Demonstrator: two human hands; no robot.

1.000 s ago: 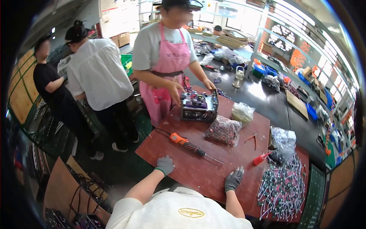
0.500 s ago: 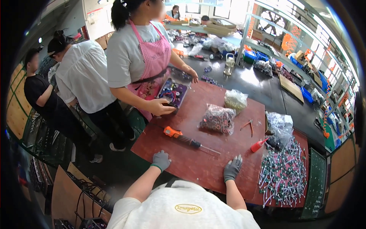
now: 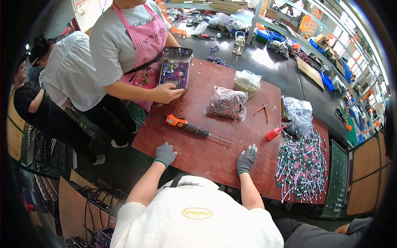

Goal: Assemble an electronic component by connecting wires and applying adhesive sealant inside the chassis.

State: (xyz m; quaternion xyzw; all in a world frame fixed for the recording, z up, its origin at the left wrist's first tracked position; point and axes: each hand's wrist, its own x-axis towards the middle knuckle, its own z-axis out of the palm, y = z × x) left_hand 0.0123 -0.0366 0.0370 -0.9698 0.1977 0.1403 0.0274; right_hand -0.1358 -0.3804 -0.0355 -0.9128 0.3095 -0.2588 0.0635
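My left hand (image 3: 165,154), in a grey glove, rests on the near left edge of the red-brown tabletop (image 3: 198,159). It holds nothing, and its fingers look loosely spread. My right hand (image 3: 246,159), gloved alike, lies on the board with its fingers stretched out and nothing in it. Between and beyond my hands lies an orange and black electric screwdriver (image 3: 188,127) with a long thin bit. Across the table, a co-worker in a pink checked apron (image 3: 144,35) holds up an open black case with a purple circuit board (image 3: 175,69), wires and small parts inside.
Bags of ring-shaped parts (image 3: 226,103) and yellowish small pieces (image 3: 247,82), orange pliers (image 3: 262,112) and a red squeeze bottle (image 3: 274,132) lie ahead. White-wired green parts (image 3: 302,169) are heaped at right. Two more people stand at left; someone's dark clothing (image 3: 326,234) shows lower right.
The co-worker has turned the case more upright and drawn it closer. The whole view has shifted, and a person's dark clothing has come in at lower right. My hands stay resting on the table.
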